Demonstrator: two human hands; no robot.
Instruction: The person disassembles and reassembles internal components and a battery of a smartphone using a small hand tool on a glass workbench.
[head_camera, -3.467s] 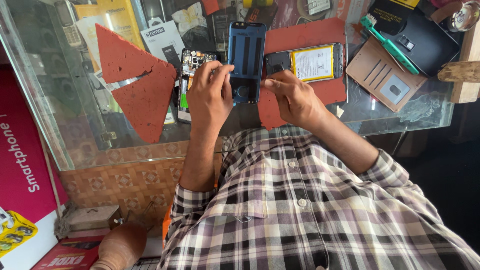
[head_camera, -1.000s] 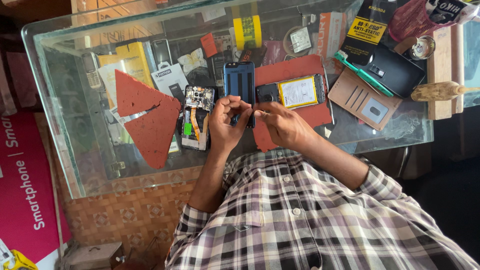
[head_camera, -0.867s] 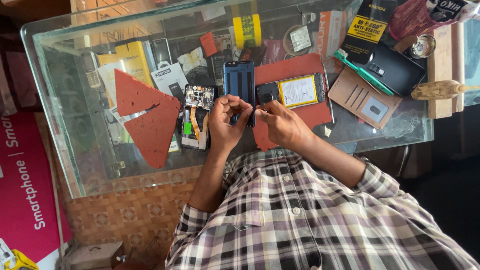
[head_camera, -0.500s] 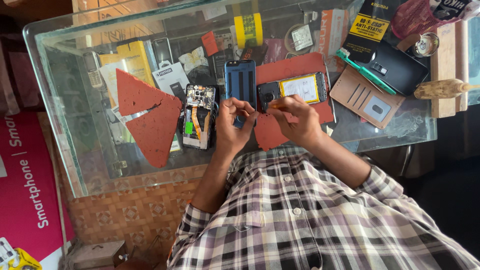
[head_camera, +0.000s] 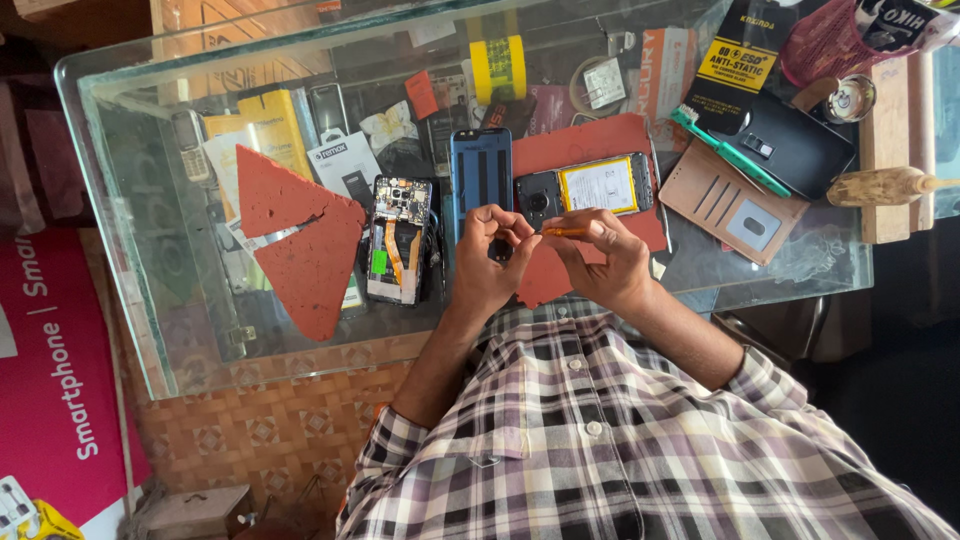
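Head view: both hands are seen meeting above the glass bench, just below the blue phone back. The left hand is curled, its fingers closed near a small dark part that cannot be made out clearly. The right hand is pinched shut on a thin orange tool, held roughly level and pointing towards 9 o'clock. An opened phone with a yellow battery lies on the red mat at 12 o'clock from the right hand. A stripped phone board lies at 9 o'clock from the left hand, beside a broken red mat. A brown wallet case lies at 2 o'clock.
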